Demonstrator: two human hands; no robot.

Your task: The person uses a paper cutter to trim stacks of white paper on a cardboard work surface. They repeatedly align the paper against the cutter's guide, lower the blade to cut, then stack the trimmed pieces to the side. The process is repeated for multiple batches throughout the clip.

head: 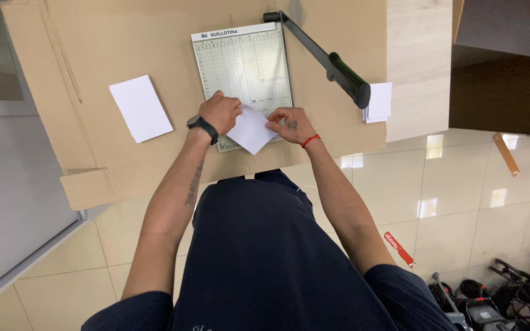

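I pinch a white sheet of paper (251,128) between both hands, my left hand (221,112) closed on its left edge and my right hand (291,123) on its right corner. It lies over the near edge of the paper cutter (243,64), whose blade arm (329,61) stands raised. A stack of paper (140,108) lies to the left on the cardboard (93,49).

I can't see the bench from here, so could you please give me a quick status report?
Left hand and right hand both pinching a white paper sheet on the paper guillotine. Blade arm raised. Nothing obstructing.
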